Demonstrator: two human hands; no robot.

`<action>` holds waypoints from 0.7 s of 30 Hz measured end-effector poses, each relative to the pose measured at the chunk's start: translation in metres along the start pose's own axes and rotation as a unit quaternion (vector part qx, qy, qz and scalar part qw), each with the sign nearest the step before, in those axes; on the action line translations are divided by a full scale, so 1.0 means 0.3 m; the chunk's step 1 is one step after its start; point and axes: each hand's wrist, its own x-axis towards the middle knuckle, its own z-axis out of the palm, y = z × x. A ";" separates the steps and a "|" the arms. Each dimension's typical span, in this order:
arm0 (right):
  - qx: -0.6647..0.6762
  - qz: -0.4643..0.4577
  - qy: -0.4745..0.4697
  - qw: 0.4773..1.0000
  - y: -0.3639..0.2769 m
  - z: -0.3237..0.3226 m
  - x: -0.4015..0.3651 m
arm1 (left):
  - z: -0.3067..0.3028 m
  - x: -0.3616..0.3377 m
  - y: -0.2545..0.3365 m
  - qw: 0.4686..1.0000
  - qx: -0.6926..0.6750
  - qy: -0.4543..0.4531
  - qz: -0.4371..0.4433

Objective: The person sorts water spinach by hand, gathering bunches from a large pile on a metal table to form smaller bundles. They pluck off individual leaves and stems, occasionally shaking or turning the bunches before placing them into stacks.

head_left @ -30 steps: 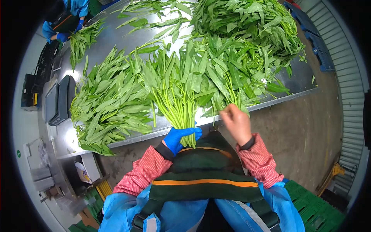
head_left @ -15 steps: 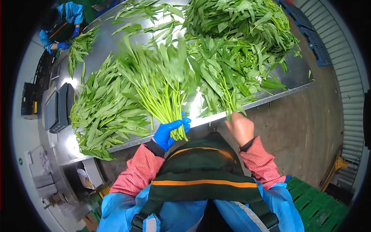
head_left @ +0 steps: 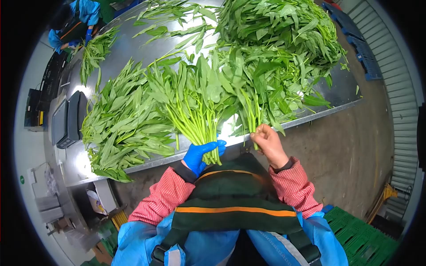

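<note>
A long steel table (head_left: pixel 344 88) runs across a concrete floor (head_left: pixel 346 150), with blue pallets (head_left: pixel 361 48) beyond its far end and green crates (head_left: pixel 364 239) at the person's right side; the table carries leafy green stalks in several lots. A big heap (head_left: pixel 284 26) lies at the far right; a flatter pile (head_left: pixel 120 119) is spread at the left, near a dark weighing scale (head_left: pixel 66 117).

The left hand (head_left: pixel 200 155), in a blue glove, is closed tight round the stem ends of a bundle (head_left: pixel 191 102) at the near table edge; the bundle fans its leaves up and away from the person over the table, between the pile and the heap. The bare right hand (head_left: pixel 268 144) is just beside it, also at the edge, fingers curled and pinched on a few loose stems (head_left: pixel 253 119) that reach back into the greens near the heap.

At the far left corner a co-worker (head_left: pixel 73 26) in blue handles another bunch (head_left: pixel 95 51).
</note>
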 end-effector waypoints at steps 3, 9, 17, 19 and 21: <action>-0.292 -0.189 0.056 0.936 0.017 0.075 0.002 | 0.007 0.010 -0.017 1.000 -0.001 -0.014 0.001; -0.506 -0.355 -0.005 0.786 0.024 0.220 -0.040 | 0.014 0.006 -0.051 0.998 0.012 0.039 0.037; -0.199 -0.075 -0.071 0.975 0.049 0.186 0.003 | -0.007 0.001 -0.046 0.999 0.000 0.042 0.016; -0.107 -0.030 -0.114 0.987 0.072 0.201 0.043 | -0.017 0.003 -0.044 1.000 0.004 0.029 0.008; -0.073 -0.010 -0.119 0.990 0.087 0.222 0.054 | -0.043 0.014 -0.056 0.999 0.025 0.028 0.002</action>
